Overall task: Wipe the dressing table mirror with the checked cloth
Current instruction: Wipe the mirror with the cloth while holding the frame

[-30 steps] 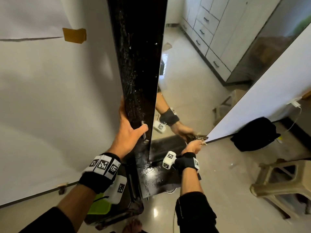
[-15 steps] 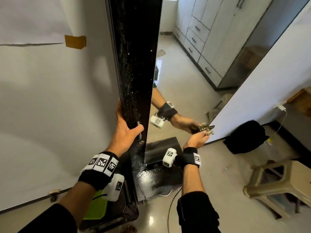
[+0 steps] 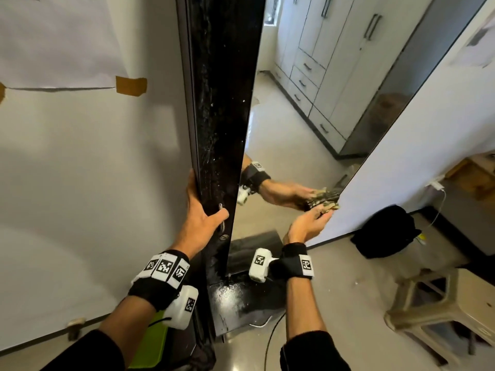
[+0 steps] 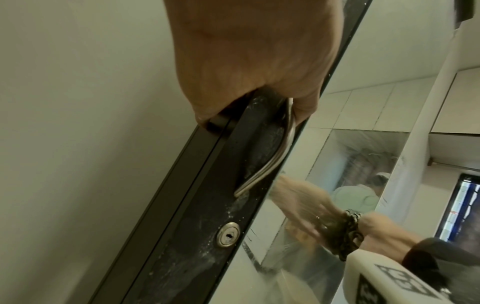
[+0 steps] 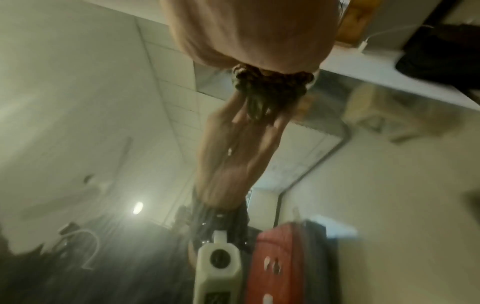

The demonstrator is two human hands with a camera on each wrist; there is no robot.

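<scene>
The tall mirror [image 3: 294,129] stands in a dusty black frame [image 3: 222,103] and reflects a room with cupboards. My left hand [image 3: 199,218] grips the frame's edge beside the metal handle [image 4: 272,156], above the keyhole [image 4: 228,234]; the left wrist view shows that hand [image 4: 249,61] wrapped round the edge. My right hand [image 3: 308,223] holds the bunched checked cloth [image 3: 328,207] against the glass near the mirror's right edge, low down. The right wrist view shows the right hand [image 5: 254,30] pushing the cloth [image 5: 270,82] onto its own reflection.
A white wall [image 3: 428,129] meets the mirror's right edge. On the floor lie a black bag [image 3: 385,231], a beige plastic stool [image 3: 442,309] and a thin cable [image 3: 270,341]. A charger [image 3: 436,186] hangs at the right. The black base shelf [image 3: 241,298] is below the mirror.
My right hand has carried the cloth up and to the right across the glass, towards the mirror's right edge. The left hand keeps its hold on the frame.
</scene>
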